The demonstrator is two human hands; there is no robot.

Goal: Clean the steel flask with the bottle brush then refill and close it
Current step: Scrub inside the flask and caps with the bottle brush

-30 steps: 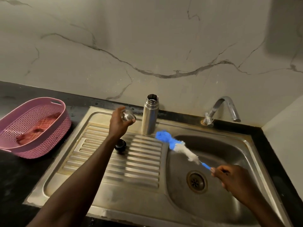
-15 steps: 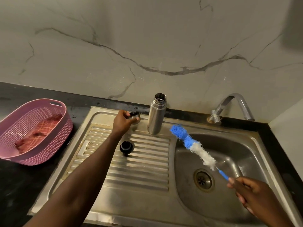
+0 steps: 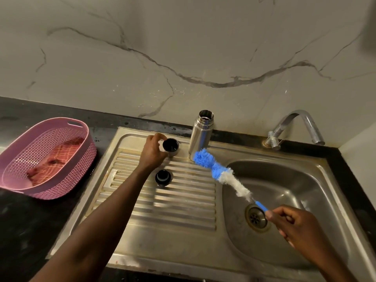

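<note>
The steel flask (image 3: 200,137) stands upright and uncapped at the back of the draining board. Left of it, my left hand (image 3: 152,151) holds the steel cup lid (image 3: 171,147), which sits mouth up on the board. A black inner stopper (image 3: 163,177) lies on the ribbed part of the board, near my left wrist. Over the basin, my right hand (image 3: 293,224) grips the blue handle of the bottle brush (image 3: 219,171). Its blue and white bristle head points up and left, with the tip close to the flask's base.
The steel sink (image 3: 317,192) has a drain (image 3: 256,217) under the brush handle and a tap (image 3: 295,127) at the back right. A pink basket (image 3: 67,159) with a cloth inside sits on the dark counter at the left. The marble wall rises behind.
My left hand has lowered the cup lid from the air onto the draining board, mouth up, beside the flask. My right hand has kept the brush over the basin.
</note>
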